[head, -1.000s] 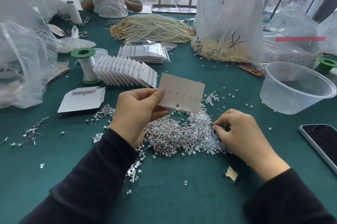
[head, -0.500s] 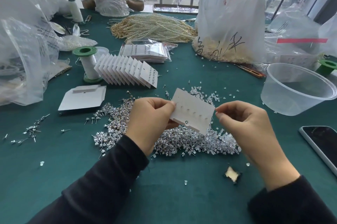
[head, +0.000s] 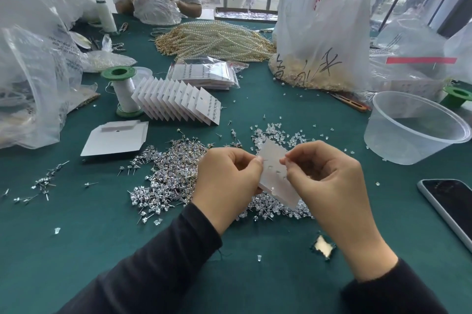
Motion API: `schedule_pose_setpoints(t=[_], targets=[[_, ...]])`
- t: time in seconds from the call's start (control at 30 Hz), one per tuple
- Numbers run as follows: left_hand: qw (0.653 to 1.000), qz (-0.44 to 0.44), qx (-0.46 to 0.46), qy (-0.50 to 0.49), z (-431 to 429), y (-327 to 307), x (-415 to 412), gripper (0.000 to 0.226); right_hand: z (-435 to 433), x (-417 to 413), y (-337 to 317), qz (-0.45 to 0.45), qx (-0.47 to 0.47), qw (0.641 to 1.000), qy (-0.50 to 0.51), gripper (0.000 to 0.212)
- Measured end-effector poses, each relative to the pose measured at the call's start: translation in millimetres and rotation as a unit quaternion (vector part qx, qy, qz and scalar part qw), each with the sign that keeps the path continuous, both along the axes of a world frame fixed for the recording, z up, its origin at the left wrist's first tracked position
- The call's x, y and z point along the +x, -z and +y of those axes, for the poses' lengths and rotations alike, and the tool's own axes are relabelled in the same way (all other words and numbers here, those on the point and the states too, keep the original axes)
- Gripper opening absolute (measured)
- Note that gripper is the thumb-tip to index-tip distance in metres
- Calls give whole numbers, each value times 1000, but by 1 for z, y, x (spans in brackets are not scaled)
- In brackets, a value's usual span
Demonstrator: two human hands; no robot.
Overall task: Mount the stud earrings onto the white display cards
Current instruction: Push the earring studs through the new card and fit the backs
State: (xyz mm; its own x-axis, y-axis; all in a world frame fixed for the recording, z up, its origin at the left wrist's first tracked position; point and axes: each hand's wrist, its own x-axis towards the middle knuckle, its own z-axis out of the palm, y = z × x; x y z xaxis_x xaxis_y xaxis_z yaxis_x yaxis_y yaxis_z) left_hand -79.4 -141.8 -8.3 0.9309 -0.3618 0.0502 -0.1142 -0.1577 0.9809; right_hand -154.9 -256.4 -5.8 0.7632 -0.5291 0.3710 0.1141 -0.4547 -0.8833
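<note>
My left hand point(head: 227, 180) pinches the left edge of a white display card point(head: 274, 173), held tilted above a pile of silver stud earrings point(head: 168, 173) on the green table point(head: 102, 249). My right hand point(head: 329, 178) has its fingertips pinched together at the card's upper right, seemingly on a tiny stud that is too small to make out. The card shows a row of small holes. A fanned row of filled cards point(head: 178, 99) stands behind the pile, and a flat stack of blank cards point(head: 115, 140) lies to the left.
A clear plastic tub point(head: 416, 129) and a phone point(head: 452, 206) sit at the right. Clear earring backs point(head: 278, 134) are scattered beyond the card. A thread spool point(head: 124, 94), pearl strands point(head: 217, 40), plastic bags point(head: 319, 19) and a person opposite fill the far side.
My right hand left the stud pile and rose to the card. Both hands drew together and lower, and the card turned steeper between them.
</note>
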Motion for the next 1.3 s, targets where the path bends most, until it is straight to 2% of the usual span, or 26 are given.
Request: schedule_pose_setpoints(t=[0.13,0.23,0.33,0.57,0.93,1.1,1.3], targets=[[999,-45,26,-1,-1,3,-2,20,5,-1,-2,-14,-18,1000,0,19],[998,-48,27,-2,-1,4,-2,20,7,-1,-1,-31,-39,999,16,16],[999,-48,16,5,-2,2,-3,21,10,1,0,-48,-46,998,9,21],[996,-85,21,7,-1,2,-4,27,9,2,3,-52,-6,998,-25,28],[992,-118,34,14,-1,5,-5,27,12,4,8,-42,-8,999,-15,26],[982,-178,67,13,1,3,-4,26,13,4,9,-35,0,999,-25,29],[997,-68,6,36,0,1,0,25,13,4,9,-47,-21,998,-18,19]])
